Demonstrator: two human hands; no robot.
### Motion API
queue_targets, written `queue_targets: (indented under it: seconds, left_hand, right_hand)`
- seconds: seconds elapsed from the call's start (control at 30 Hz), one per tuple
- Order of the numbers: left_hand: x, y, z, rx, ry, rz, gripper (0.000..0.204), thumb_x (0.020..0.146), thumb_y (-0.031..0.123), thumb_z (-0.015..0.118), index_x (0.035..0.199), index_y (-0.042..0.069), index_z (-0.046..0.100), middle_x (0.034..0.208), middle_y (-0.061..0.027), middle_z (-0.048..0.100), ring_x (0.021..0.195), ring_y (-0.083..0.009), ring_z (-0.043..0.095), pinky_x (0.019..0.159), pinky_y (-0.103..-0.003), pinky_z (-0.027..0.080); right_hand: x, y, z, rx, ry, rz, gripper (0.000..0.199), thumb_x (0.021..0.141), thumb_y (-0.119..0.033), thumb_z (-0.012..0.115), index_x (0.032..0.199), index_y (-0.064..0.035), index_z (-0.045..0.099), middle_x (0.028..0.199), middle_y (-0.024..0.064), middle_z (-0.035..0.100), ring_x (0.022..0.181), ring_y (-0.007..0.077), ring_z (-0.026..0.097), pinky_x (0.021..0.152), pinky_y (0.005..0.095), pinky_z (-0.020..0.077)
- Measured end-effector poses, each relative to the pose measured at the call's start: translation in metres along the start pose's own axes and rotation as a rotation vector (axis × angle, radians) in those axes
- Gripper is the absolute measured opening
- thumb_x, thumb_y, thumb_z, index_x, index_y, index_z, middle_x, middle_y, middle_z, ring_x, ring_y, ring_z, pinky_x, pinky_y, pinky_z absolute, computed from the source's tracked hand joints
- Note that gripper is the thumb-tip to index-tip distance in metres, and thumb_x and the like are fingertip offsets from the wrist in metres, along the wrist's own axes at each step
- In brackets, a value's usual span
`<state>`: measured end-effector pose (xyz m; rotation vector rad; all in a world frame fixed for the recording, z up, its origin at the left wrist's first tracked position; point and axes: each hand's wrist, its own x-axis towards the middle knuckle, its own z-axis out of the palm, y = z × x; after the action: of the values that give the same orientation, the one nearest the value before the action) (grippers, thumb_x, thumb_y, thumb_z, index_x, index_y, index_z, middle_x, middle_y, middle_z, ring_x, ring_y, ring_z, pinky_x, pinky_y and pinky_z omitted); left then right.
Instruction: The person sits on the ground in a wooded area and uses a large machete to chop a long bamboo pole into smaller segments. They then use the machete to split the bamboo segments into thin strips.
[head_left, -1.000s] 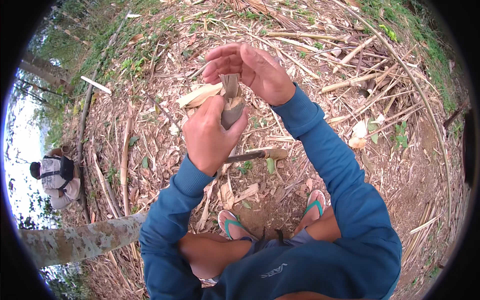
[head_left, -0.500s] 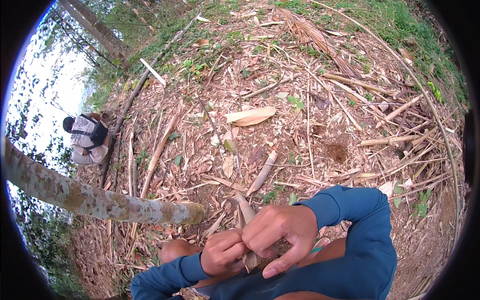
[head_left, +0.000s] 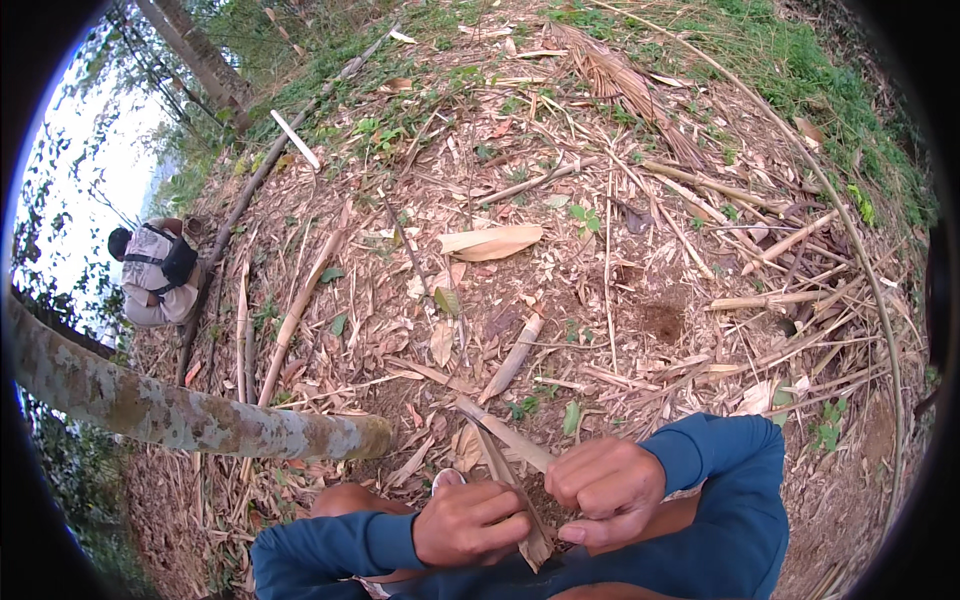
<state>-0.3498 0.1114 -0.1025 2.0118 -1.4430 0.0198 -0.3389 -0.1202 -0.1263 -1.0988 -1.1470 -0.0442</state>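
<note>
Low in the frame, near the bottom edge, my left hand (head_left: 470,522) is curled around the lower part of a dry bamboo strip (head_left: 510,478), and my right hand (head_left: 607,490) pinches it just beside, fingers closed on it. The strip runs up-left from my hands over the leaf litter (head_left: 560,300). To split it cleanly I judge both grips should stay close together, pulling evenly — a slow peel, not a jerk, or the fibre may tear off sideways.

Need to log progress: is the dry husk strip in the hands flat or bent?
Bent. The husk strip runs up from between the left hand and right hand, forking in a V.
</note>
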Motion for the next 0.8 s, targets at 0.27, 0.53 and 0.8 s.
queue_targets:
  seconds: [0.27, 0.53, 0.8]
  left_hand:
    - [0.015, 0.004, 0.012, -0.018, -0.053, 0.005, 0.023, 0.063, 0.011, 0.071, 0.078, 0.008, 0.054, 0.077, -0.0026, 0.050, 0.067, -0.0178, 0.058, 0.051, -0.030, 0.046]
    - [0.028, 0.003, 0.025, -0.015, -0.142, 0.018, 0.023, 0.064, 0.011, 0.071, 0.082, 0.009, 0.056, 0.082, -0.0041, 0.054, 0.073, -0.0182, 0.060, 0.052, -0.032, 0.046]
    - [0.019, 0.006, 0.027, 0.032, -0.085, 0.026, 0.029, 0.064, 0.011, 0.079, 0.073, 0.009, 0.052, 0.075, -0.0026, 0.054, 0.066, -0.0184, 0.060, 0.050, -0.031, 0.046]
  right_hand:
    - [-0.013, -0.009, -0.010, -0.072, 0.102, -0.075, 0.039, 0.081, 0.013, 0.058, 0.053, -0.0031, 0.034, 0.053, 0.0083, 0.041, 0.041, 0.0251, 0.039, 0.044, 0.0378, 0.0389]
    - [-0.069, 0.006, -0.019, -0.102, 0.112, -0.077, 0.036, 0.081, 0.012, 0.055, 0.055, -0.0018, 0.035, 0.054, 0.0087, 0.034, 0.044, 0.0286, 0.037, 0.045, 0.0417, 0.0261]
    - [-0.032, -0.028, -0.055, -0.160, 0.054, -0.160, 0.036, 0.080, 0.012, 0.056, 0.055, -0.0030, 0.035, 0.053, 0.0088, 0.037, 0.042, 0.0242, 0.038, 0.043, 0.0377, 0.0288]
